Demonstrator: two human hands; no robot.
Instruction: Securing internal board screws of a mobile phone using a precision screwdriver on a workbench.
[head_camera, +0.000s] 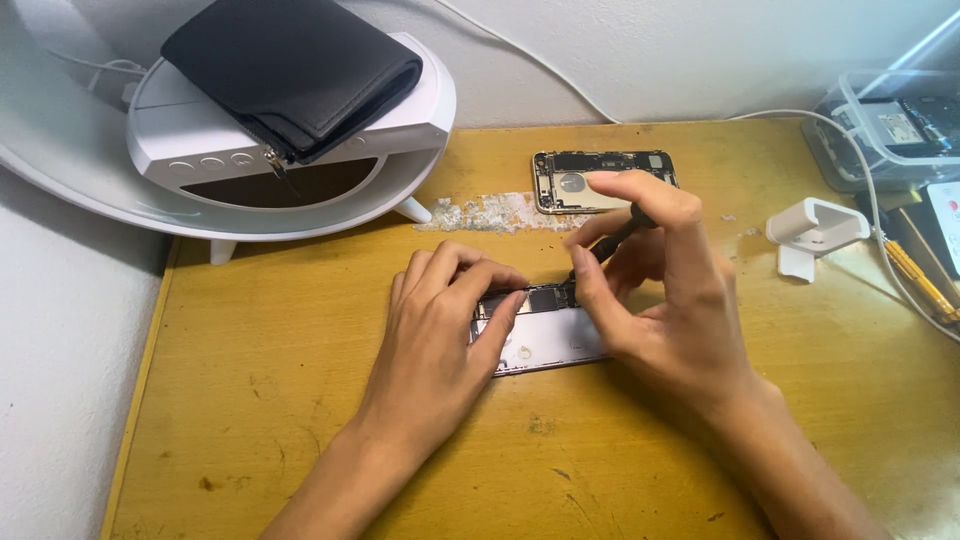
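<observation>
An opened phone (545, 335), silver-backed with dark circuitry exposed along its upper edge, is laid flat near the middle of the yellow wooden table (250, 400). It is pinned by the left hand (440, 330), whose fingers are curled down onto its top edge. A thin black tool (615, 240) is pinched in the closed fingertips of the right hand (660, 290), its tip set on the circuitry.

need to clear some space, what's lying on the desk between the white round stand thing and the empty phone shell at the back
In the head view, a patch of whitish flaky debris lies on the wooden desk between the white stand and the phone shell.
</observation>
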